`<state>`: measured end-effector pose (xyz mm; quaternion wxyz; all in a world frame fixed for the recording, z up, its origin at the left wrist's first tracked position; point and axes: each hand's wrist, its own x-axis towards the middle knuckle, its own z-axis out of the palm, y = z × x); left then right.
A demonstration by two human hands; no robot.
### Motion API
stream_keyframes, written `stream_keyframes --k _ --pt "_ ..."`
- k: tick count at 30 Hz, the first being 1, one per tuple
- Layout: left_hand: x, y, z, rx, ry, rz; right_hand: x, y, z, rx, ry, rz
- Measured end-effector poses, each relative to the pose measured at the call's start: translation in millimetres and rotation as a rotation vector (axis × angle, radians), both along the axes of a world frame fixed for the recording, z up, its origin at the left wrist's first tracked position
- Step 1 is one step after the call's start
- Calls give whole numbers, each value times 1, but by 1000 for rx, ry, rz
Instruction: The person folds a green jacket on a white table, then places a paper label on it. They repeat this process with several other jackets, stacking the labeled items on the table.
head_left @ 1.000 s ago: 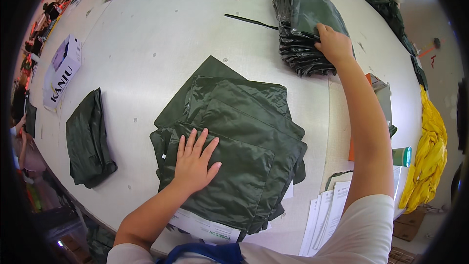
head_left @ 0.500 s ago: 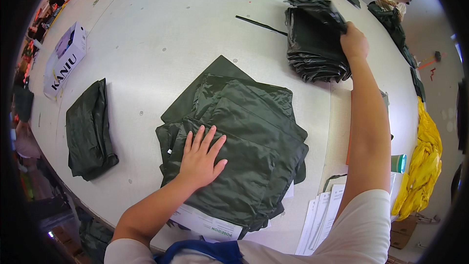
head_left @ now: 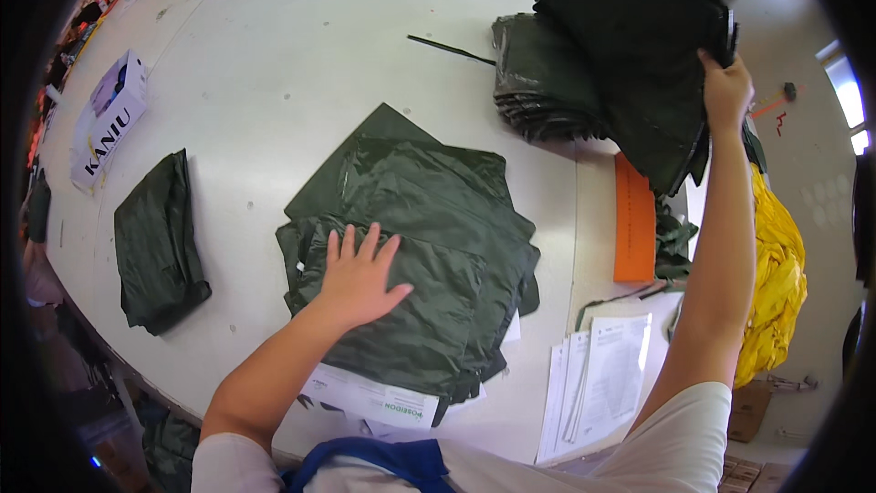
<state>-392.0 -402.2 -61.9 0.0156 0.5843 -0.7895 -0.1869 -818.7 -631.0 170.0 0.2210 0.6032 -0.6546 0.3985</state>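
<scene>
My left hand (head_left: 359,281) lies flat on a fanned pile of dark green fabric pieces (head_left: 429,310), its fingers spread. At the far right, my right hand (head_left: 730,96) grips the edge of a lifted bunch of dark green fabric pieces (head_left: 630,55). This bunch hangs in several layers, its lower corner drooping toward me. It partly covers a stack of folded dark, shiny fabric (head_left: 540,68) on the table. How many layers the right hand holds is hidden.
A folded dark green bundle (head_left: 157,246) lies left of the pile, near a white box (head_left: 109,123). On the right are an orange strip (head_left: 633,228), printed papers (head_left: 613,365) and bunched yellow fabric (head_left: 776,283). A thin dark strap (head_left: 452,49) sticks out from the stack.
My right hand has moved right, drawing the bunch of fabric pieces up and out over the stack's right side. The orange strip now shows more. My left hand stays on the pile.
</scene>
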Motion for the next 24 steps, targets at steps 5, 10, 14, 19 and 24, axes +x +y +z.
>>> stream_keyframes --k 5,10,14,19,24 --pt "-108 47 -16 -336 637 -687 -6 53 57 -12 -203 238" --pt "-120 49 -23 -190 203 -678 -8 115 107 87 -315 188" --pt "-70 43 -10 -113 10 -555 -9 150 114 115 -444 216" --pt "-5 9 -8 220 707 -49 20 203 116 178 -792 337" --pt "21 -1 72 632 1719 108 23 255 100 317 -788 196"
